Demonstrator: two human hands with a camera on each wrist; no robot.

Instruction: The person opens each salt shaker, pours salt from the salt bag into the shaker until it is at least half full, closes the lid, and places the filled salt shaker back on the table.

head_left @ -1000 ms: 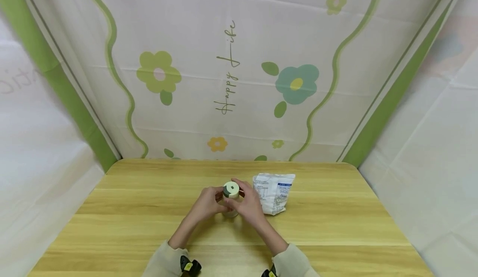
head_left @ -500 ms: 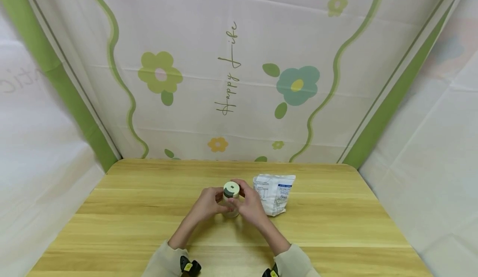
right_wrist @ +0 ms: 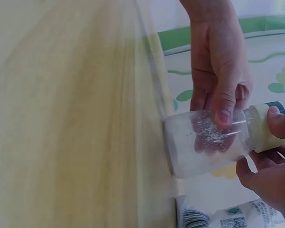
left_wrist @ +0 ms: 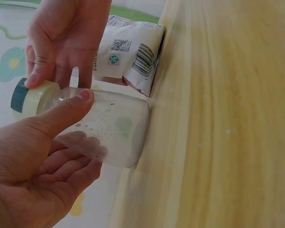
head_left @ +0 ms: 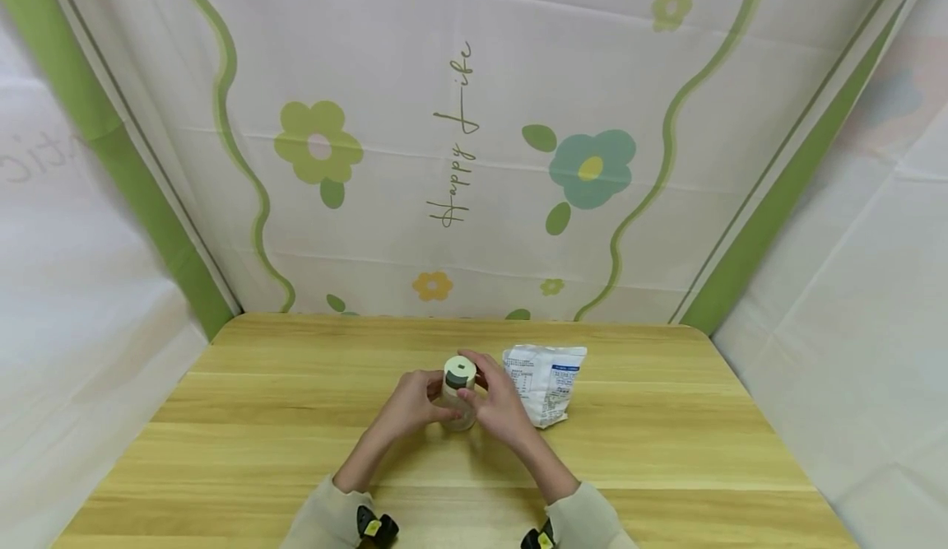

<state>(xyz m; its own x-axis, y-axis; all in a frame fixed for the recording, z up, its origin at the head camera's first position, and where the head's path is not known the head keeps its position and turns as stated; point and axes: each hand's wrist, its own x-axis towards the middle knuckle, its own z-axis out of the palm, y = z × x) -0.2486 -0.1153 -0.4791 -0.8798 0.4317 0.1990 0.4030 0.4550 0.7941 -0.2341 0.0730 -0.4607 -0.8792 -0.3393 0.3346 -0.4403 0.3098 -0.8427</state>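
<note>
A clear seasoning jar stands upright on the table, almost see-through, with small pale specks clinging to its wall. Its round lid is pale cream with a dark green section, which faces the person. My left hand grips the jar's body, thumb on the near side and fingers behind. Up at the lid, my right hand pinches the rim between thumb and fingers. Just right of that hand stands a white printed packet, with a barcode showing in the left wrist view.
The wooden table reaches to a flower-patterned fabric wall behind. White fabric hangs at both sides. Each sleeve has a black strap near the cuff.
The lid's green section has turned from the left side round to the near side, with the right hand's fingers moving along. The left hand and the packet keep their places.
</note>
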